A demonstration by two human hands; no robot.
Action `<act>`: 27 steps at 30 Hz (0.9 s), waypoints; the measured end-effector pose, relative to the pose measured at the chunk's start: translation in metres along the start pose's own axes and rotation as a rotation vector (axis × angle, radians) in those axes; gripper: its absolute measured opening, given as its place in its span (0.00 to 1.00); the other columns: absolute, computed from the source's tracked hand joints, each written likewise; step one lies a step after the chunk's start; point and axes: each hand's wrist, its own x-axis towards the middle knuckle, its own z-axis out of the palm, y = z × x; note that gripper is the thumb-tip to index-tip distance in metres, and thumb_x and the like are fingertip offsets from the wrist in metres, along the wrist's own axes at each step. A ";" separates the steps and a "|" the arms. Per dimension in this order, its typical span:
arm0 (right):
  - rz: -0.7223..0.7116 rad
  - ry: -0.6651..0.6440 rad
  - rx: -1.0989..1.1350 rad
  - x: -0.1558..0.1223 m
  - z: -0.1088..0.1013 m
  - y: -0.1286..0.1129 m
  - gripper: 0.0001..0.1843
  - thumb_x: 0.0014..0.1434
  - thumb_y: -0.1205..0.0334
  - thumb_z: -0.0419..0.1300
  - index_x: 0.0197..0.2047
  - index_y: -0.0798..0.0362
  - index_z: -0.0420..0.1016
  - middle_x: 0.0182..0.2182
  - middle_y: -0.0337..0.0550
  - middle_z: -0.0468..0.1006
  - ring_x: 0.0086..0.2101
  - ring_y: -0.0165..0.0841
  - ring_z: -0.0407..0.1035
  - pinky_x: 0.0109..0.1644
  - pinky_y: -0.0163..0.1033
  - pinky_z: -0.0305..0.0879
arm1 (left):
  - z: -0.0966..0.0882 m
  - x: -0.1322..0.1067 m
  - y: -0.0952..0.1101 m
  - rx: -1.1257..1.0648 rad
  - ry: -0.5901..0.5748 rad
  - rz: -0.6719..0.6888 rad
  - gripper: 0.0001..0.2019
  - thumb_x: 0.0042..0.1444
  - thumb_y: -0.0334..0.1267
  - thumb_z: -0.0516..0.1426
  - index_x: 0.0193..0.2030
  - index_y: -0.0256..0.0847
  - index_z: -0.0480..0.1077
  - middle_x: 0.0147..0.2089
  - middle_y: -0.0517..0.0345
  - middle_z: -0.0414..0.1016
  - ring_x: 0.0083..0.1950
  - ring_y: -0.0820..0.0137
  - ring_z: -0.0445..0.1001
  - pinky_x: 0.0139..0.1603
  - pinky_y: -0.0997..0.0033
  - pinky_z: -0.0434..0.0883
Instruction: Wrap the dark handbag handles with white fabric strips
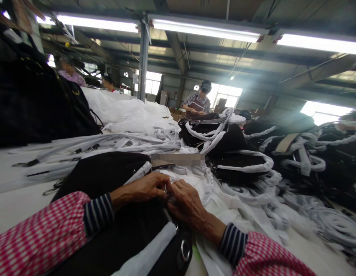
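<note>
Both my hands meet at the lower centre of the frame: left hand (146,188) and right hand (187,205), each grip pinched shut on the top edge of the black bag (109,172), which lies on the surface (13,203) right in front of me. My worry is that the pinch is tiny and hidden by my fingers, so it could slip, or the loose white straps (246,191) just beside it could snag. Count: two hands, one bag, one metal ring (185,251), four other people in the background, and piled bags too tangled to count.
</note>
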 end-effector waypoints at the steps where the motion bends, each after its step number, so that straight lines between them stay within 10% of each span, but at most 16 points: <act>1: 0.003 0.009 -0.013 0.000 0.002 0.000 0.15 0.57 0.66 0.61 0.49 0.54 0.72 0.44 0.48 0.77 0.45 0.42 0.67 0.47 0.45 0.64 | -0.002 0.001 0.002 0.031 -0.014 0.026 0.09 0.53 0.40 0.60 0.39 0.38 0.75 0.38 0.57 0.75 0.42 0.63 0.72 0.44 0.67 0.65; 27: 0.038 0.077 0.084 -0.009 0.013 0.008 0.12 0.51 0.70 0.60 0.35 0.48 0.62 0.37 0.42 0.73 0.40 0.38 0.66 0.43 0.40 0.62 | -0.017 -0.012 -0.011 0.270 0.057 -0.065 0.09 0.59 0.42 0.60 0.38 0.41 0.79 0.36 0.56 0.79 0.41 0.61 0.75 0.44 0.66 0.66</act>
